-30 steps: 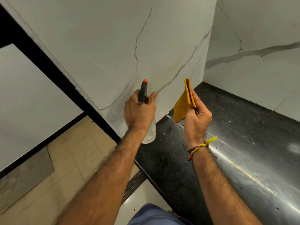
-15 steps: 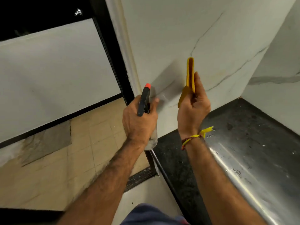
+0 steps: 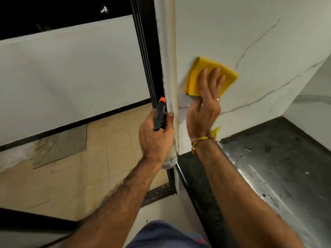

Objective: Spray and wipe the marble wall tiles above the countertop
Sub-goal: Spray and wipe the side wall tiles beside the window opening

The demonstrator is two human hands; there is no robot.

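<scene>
Here, veined marble wall tiles (image 3: 259,33) meet a wet black countertop (image 3: 268,158).

Dim warm light, glare on countertop (image 3: 259,169), wide-angle bend at edges, slight blur.

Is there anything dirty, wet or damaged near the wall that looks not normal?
Yes. A brownish streak runs down the corner edge of the marble wall, like grime. Water droplets lie scattered on the black countertop. The floor by the door frame has a dark stained patch. Nothing looks broken.
</scene>
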